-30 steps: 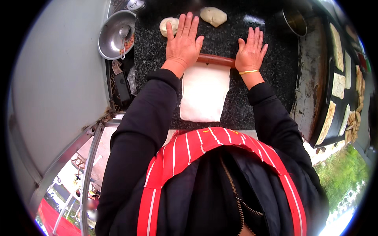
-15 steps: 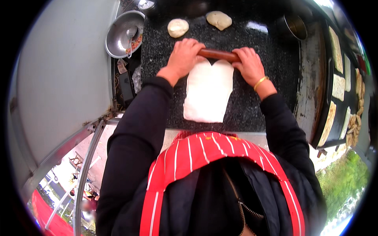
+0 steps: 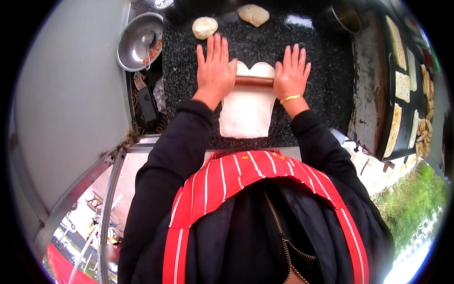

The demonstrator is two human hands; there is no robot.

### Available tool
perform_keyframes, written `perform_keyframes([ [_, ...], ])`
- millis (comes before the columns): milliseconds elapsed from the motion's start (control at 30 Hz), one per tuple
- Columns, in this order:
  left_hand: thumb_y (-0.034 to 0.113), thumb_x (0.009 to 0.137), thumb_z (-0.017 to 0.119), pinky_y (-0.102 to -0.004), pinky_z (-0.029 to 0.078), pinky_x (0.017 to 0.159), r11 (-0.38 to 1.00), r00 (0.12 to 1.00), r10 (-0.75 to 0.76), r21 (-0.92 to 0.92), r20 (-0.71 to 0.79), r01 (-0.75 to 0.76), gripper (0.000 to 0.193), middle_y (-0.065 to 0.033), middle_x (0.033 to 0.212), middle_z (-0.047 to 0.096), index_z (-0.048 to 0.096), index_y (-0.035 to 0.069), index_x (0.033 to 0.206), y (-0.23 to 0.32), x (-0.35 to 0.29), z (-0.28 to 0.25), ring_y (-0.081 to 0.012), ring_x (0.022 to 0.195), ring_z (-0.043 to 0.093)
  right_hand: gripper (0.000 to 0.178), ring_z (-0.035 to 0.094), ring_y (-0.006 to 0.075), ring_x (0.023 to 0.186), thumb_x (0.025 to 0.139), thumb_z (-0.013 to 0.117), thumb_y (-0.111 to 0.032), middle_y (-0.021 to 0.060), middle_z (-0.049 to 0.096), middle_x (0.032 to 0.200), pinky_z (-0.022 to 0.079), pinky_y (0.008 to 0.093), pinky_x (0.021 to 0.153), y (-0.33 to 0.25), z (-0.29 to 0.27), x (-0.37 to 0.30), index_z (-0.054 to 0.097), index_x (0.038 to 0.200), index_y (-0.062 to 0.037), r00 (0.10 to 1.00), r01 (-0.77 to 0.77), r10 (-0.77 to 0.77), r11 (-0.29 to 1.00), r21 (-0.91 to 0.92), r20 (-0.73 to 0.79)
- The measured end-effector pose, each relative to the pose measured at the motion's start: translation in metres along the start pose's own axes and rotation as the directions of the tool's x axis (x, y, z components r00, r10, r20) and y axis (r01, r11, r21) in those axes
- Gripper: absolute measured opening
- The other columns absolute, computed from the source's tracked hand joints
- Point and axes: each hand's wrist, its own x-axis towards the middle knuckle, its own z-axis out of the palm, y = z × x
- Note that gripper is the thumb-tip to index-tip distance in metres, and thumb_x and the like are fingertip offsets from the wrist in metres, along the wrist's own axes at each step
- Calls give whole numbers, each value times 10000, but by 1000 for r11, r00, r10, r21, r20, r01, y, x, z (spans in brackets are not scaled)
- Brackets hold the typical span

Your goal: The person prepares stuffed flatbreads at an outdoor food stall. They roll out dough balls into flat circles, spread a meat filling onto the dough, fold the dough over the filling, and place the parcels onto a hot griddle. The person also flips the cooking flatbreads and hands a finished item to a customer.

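While left hand (image 3: pixel 214 75) lies outstretched on rolling pin (image 3: pixel 254 81) | right hand (image 3: pixel 290 79) likewise

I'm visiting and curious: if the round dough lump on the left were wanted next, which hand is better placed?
Probably the left hand: it lies just short of that dough lump. The right hand is farther off, at the other end of the rolling pin.

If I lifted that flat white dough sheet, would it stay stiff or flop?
The dough sheet would probably sag, since it looks thin and lies flat on the dark counter. It might tear at the notch in its far edge. The rolling pin lies across it, so a tug would likely catch there.
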Motion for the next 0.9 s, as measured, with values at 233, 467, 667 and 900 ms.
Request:
perform_keyframes([
  [233,247,946,510,-599,199,1170,996,991,88,7,96,-89,484,-210,1494,460,569,-47,1327,0,-29,0,-380,1423,374,530,278,371,1482,969,475,-200,165,319,1599,194,576,1183,9,13,-8,443,1464,-13,989,48,-50,999,22,136],
  [467,297,953,479,-602,143,1186,999,978,52,4,200,-54,556,-176,1554,402,507,-12,1415,2,-39,0,-336,1479,302,572,270,377,1487,946,530,-196,162,313,1606,185,609,1169,9,6,-19,425,1486,-40,989,32,-41,998,62,141],
  [667,286,949,502,-601,120,1192,998,996,35,56,-84,-30,536,-165,1561,394,529,2,1403,-20,65,28,-327,1486,290,551,306,369,1468,948,543,-220,172,355,1582,223,630,1139,14,24,82,457,1469,-62,991,0,-3,1000,-21,-133],
  [900,314,972,483,-570,122,1200,998,997,37,49,72,-41,567,-138,1589,360,477,13,1451,-9,46,23,-284,1506,259,550,257,379,1488,973,515,-222,151,311,1608,183,633,1153,13,20,61,422,1495,-80,999,28,-29,999,26,18],
])
